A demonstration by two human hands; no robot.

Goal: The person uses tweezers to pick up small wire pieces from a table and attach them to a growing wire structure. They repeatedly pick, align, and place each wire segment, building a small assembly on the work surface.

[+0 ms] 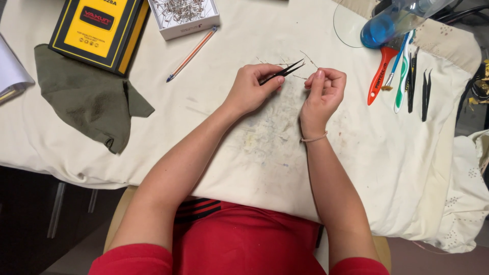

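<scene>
Tweezers (282, 72), black and thin, are the thing in work here, but first the bigger things: the counter (214, 127) carries a pale stained cloth (356, 153), and on it at the far left lie a dark green rag (84, 102) and a yellow and black box (99, 30). Near them stands a small white box of metal pins (184, 15), and an orange pen (192, 53) lies just beside it. At the right are a blue spray bottle (392, 23), an orange-handled tool (379, 76), a toothbrush (402, 84) and some spare black tweezers (425, 94). The left hand (249, 89) is closed around the tweezers in a pinch of thumb and fingers at the rear part. Their long axis goes up and to the right, and the sharp tips point toward the right hand (323, 91). This hand is nearly closed, its fingertips pinching a very fine wire (308, 58) which stands out up and to the left. I judge the tweezers light, stiff and springy, best held at the middle of the legs; the wire looks light and bends easily, so a soft grip close to its end seems right.
</scene>
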